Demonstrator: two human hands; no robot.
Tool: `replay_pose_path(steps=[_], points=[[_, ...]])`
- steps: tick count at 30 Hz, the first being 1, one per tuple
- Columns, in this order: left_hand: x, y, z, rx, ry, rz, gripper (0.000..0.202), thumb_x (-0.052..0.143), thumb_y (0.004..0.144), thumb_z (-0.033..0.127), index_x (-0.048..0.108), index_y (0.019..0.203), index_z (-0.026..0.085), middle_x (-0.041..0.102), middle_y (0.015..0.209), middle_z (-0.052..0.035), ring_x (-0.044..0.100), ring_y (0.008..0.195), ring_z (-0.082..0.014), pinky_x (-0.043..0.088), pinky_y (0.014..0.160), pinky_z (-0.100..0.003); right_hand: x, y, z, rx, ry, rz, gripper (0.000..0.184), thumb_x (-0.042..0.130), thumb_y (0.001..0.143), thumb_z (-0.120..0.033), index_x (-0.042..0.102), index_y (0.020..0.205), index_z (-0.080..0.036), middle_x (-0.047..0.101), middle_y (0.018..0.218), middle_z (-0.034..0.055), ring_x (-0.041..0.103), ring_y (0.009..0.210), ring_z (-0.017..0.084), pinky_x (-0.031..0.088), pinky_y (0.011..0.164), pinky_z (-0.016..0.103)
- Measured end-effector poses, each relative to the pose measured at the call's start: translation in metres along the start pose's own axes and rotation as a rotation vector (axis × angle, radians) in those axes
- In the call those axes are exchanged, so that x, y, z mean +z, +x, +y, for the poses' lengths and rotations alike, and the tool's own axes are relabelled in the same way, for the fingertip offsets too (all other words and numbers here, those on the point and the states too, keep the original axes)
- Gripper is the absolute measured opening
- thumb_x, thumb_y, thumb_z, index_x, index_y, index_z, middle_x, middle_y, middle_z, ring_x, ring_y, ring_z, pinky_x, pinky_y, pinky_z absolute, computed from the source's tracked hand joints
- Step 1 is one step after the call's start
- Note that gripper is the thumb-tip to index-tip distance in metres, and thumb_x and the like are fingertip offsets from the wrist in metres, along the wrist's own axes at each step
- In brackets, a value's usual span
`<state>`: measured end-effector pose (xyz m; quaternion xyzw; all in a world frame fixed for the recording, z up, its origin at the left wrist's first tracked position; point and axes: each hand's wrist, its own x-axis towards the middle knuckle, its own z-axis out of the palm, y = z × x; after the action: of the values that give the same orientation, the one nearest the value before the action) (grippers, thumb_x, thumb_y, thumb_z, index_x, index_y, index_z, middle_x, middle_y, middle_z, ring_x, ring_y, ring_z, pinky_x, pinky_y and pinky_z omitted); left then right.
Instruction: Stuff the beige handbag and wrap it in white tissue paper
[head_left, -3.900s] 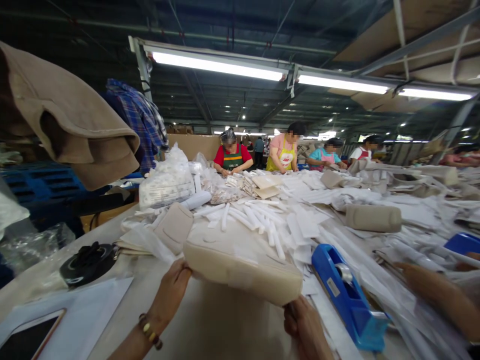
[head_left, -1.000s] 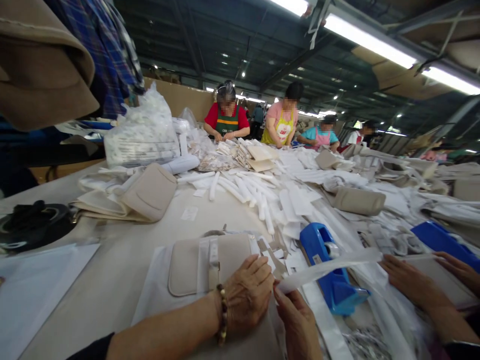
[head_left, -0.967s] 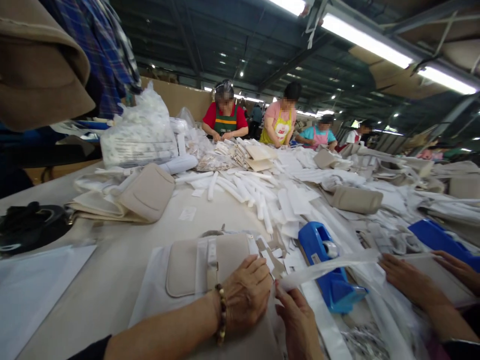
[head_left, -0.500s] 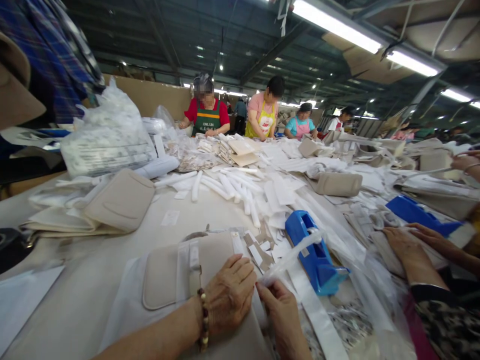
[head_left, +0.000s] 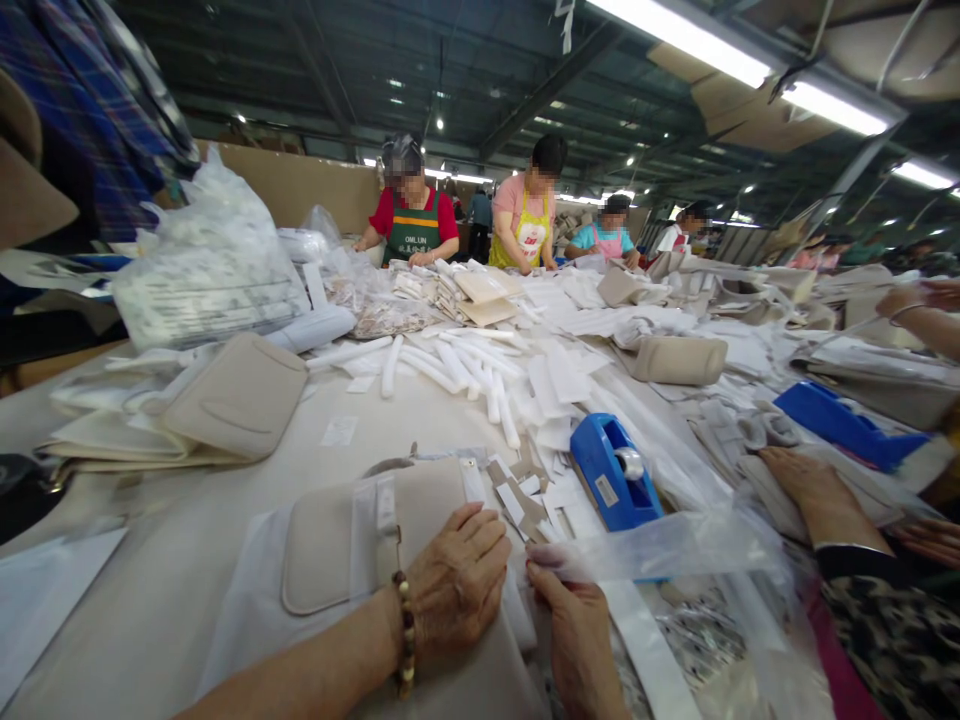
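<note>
A beige bag [head_left: 322, 545] lies on the table, with a translucent white wrap over part of it and a clear band around its strap. My left hand [head_left: 461, 565], wearing a beaded bracelet, rests flat on the bag's right side with its fingers extended. Close beside it, my right hand [head_left: 574, 620] pinches one end of a clear plastic strip [head_left: 660, 548] between thumb and fingers. The strip stretches rightward across the front of a blue tape dispenser [head_left: 611, 470]. Small grey and white card pieces [head_left: 517, 500] lie just beyond my hands.
White foam tubes [head_left: 465, 365] are heaped in the middle. Another beige bag piece [head_left: 236, 400] and a stuffed plastic bag [head_left: 214, 270] are at left. A co-worker's hand [head_left: 817, 490] is on material at right, near a second blue dispenser [head_left: 847, 425]. Several co-workers stand across the table.
The clear strip, earlier running up to the dispenser's roll, now spreads wide to the right in front of it. My right hand has shifted slightly right; my left stays on the bag.
</note>
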<state>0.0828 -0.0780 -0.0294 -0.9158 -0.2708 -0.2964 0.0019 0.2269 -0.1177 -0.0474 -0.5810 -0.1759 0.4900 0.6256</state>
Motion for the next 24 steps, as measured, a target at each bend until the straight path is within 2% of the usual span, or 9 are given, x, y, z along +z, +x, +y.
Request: replay_pose_path(steps=[6, 9, 11, 13, 15, 18, 21, 24], points=[[-0.002, 0.001, 0.001, 0.004, -0.005, -0.017, 0.023, 0.034, 0.088, 0.014, 0.055, 0.097, 0.014, 0.061, 0.097, -0.008, 0.053, 0.103, -0.02, 0.037, 0.103, -0.039, 0.002, 0.007, 0.001, 0.013, -0.015, 0.057, 0.031, 0.071, 0.047, -0.035, 0.069, 0.071, -0.015, 0.061, 0.058, -0.0012, 0.047, 0.053, 0.01, 0.035, 0.049, 0.021], [-0.002, 0.0, 0.002, 0.007, -0.008, 0.002, 0.024, 0.034, 0.087, 0.013, 0.055, 0.096, 0.015, 0.061, 0.096, -0.0076, 0.054, 0.102, -0.0202, 0.038, 0.102, -0.039, 0.005, 0.005, 0.001, -0.018, -0.035, 0.025, 0.024, 0.07, 0.044, -0.029, 0.068, 0.064, -0.016, 0.059, 0.052, -0.0027, 0.044, 0.048, 0.009, 0.036, 0.048, 0.022], [-0.002, 0.0, 0.002, 0.002, -0.006, 0.0, 0.024, 0.034, 0.086, 0.013, 0.056, 0.096, 0.015, 0.061, 0.095, -0.0077, 0.054, 0.102, -0.0203, 0.038, 0.102, -0.04, 0.005, 0.002, -0.001, -0.058, -0.057, -0.004, 0.017, 0.067, 0.045, -0.025, 0.067, 0.06, -0.016, 0.061, 0.053, -0.0022, 0.048, 0.051, 0.011, 0.04, 0.052, 0.023], [-0.001, 0.0, 0.002, 0.005, 0.004, -0.005, 0.024, 0.034, 0.086, 0.013, 0.056, 0.095, 0.015, 0.061, 0.094, -0.008, 0.054, 0.102, -0.0204, 0.039, 0.102, -0.04, 0.003, -0.003, -0.003, -0.135, -0.123, -0.03, 0.013, 0.065, 0.051, -0.027, 0.067, 0.06, -0.017, 0.064, 0.059, -0.0002, 0.054, 0.059, 0.015, 0.044, 0.06, 0.025], [-0.001, 0.001, 0.001, 0.013, 0.015, -0.004, 0.024, 0.034, 0.086, 0.012, 0.056, 0.095, 0.014, 0.061, 0.095, -0.0087, 0.055, 0.101, -0.0207, 0.04, 0.101, -0.041, 0.001, -0.009, -0.003, -0.223, -0.254, -0.056, 0.021, 0.063, 0.062, -0.037, 0.069, 0.063, -0.017, 0.067, 0.064, 0.0026, 0.058, 0.066, 0.018, 0.046, 0.065, 0.027], [-0.001, 0.002, 0.001, -0.004, -0.01, 0.02, 0.025, 0.033, 0.084, 0.01, 0.056, 0.095, 0.013, 0.061, 0.098, -0.011, 0.055, 0.1, -0.0215, 0.043, 0.098, -0.041, 0.001, -0.02, 0.002, -0.42, -0.472, -0.114, 0.034, 0.054, 0.079, -0.046, 0.072, 0.081, -0.017, 0.07, 0.08, 0.0066, 0.061, 0.08, 0.021, 0.048, 0.073, 0.029], [0.002, 0.002, -0.003, -0.004, -0.096, 0.037, 0.025, 0.033, 0.085, 0.014, 0.057, 0.093, 0.013, 0.061, 0.101, -0.0119, 0.054, 0.099, -0.0216, 0.045, 0.095, -0.041, 0.004, -0.03, 0.016, -0.772, -0.607, -0.152, 0.028, 0.049, 0.088, -0.034, 0.071, 0.099, -0.021, 0.066, 0.095, 0.0079, 0.059, 0.092, 0.019, 0.047, 0.081, 0.028], [0.009, 0.0, -0.01, 0.008, -0.14, 0.005, 0.025, 0.035, 0.085, 0.014, 0.059, 0.091, 0.017, 0.064, 0.096, -0.0053, 0.056, 0.094, -0.0169, 0.047, 0.093, -0.034, 0.006, -0.034, 0.031, -1.01, -0.696, -0.11, 0.025, 0.047, 0.089, -0.024, 0.069, 0.103, -0.023, 0.062, 0.089, 0.0075, 0.058, 0.086, 0.017, 0.049, 0.074, 0.026]])
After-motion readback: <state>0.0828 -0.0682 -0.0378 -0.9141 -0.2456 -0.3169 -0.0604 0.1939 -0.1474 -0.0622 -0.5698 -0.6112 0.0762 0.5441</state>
